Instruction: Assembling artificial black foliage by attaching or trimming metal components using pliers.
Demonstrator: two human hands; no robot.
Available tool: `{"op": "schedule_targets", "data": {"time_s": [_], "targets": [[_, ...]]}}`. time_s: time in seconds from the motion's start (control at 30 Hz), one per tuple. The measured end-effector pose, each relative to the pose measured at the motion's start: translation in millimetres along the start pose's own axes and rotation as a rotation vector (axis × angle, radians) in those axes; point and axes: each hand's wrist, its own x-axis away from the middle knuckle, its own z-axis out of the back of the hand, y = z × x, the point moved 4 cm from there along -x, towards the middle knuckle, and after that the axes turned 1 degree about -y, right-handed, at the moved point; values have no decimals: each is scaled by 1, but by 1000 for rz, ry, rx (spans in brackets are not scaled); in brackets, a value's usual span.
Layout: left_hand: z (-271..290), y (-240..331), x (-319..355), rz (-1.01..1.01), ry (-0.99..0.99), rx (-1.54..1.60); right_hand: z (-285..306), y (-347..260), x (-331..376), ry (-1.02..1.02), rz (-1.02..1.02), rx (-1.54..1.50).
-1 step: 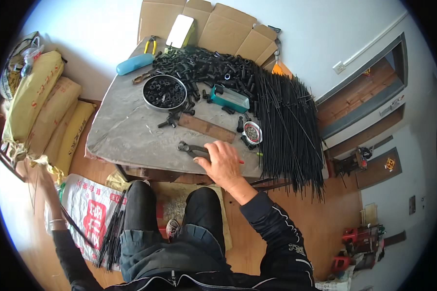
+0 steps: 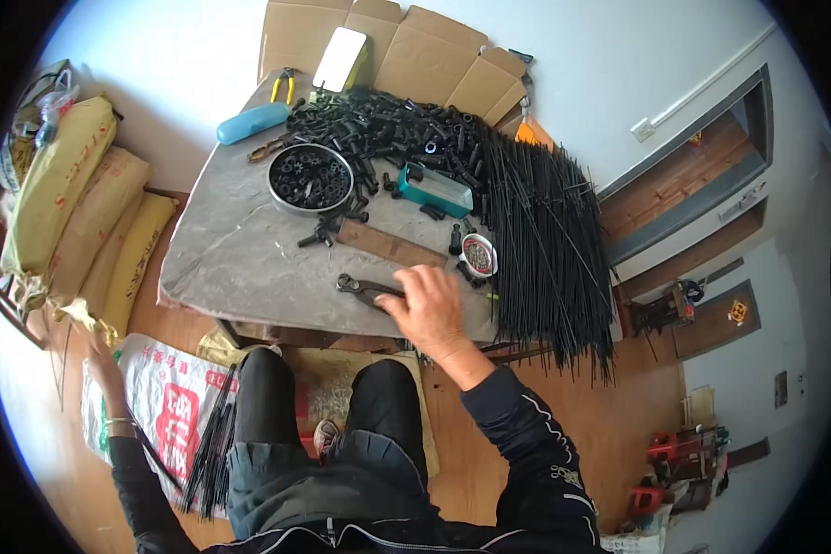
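Observation:
My right hand (image 2: 429, 312) is over the near part of the table, fingers curled round the handles of dark pincers (image 2: 360, 288). The pincers' head points left, low over the grey tabletop; the palm hides most of the handles. Down at the left my left hand (image 2: 106, 369) reaches beside the table, its fingers blurred. A dark thin rod (image 2: 160, 459) slants down from near that wrist; whether the hand holds it I cannot tell. More black rods (image 2: 214, 448) lie in a bundle on a white printed sack (image 2: 148, 369) by my left leg.
Black bolt-like parts (image 2: 379, 125) are heaped at the table's back, beside a large stack of long black rods (image 2: 549, 249). Nearer are a round tin (image 2: 274, 189) of small black rings, a teal box (image 2: 434, 196), a flat brown bar (image 2: 392, 243) and a small dish (image 2: 491, 268). Filled sacks (image 2: 60, 189) stand left.
My left hand has shifted slightly right, and the dark rod near its wrist sits lower. My right hand has barely moved on the pincers. The view has shifted a little.

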Motion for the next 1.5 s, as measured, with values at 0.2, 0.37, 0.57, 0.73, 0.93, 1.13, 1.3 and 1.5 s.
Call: {"op": "schedule_targets", "data": {"time_s": [0.2, 0.37, 0.57, 0.73, 0.93, 1.13, 1.3, 1.5], "targets": [[-172, -47, 102, 176, -320, -20, 31, 175, -35, 55, -348, 487], [-224, -81, 134, 256, -469, -109, 1, 246, -48, -333, -672, 713], [-267, -223, 190, 258, -733, -707, -11, 274, -60, -419, -870, 598], [-329, -227, 210, 47, -1074, -510, 18, 289, -62, -372, -975, 507], [-261, -44, 191, 507, -1010, 209, 75, 301, -67, -381, -914, 606], [-202, 0, 173, 330, -1009, 436, 119, 322, -77, -300, -988, 528], [-117, 123, 183, 310, -1070, 563, 161, 327, -70, -98, -950, 312], [-56, 219, 192, -36, -1152, 492, 135, 298, -44, -233, -817, 51]]}}
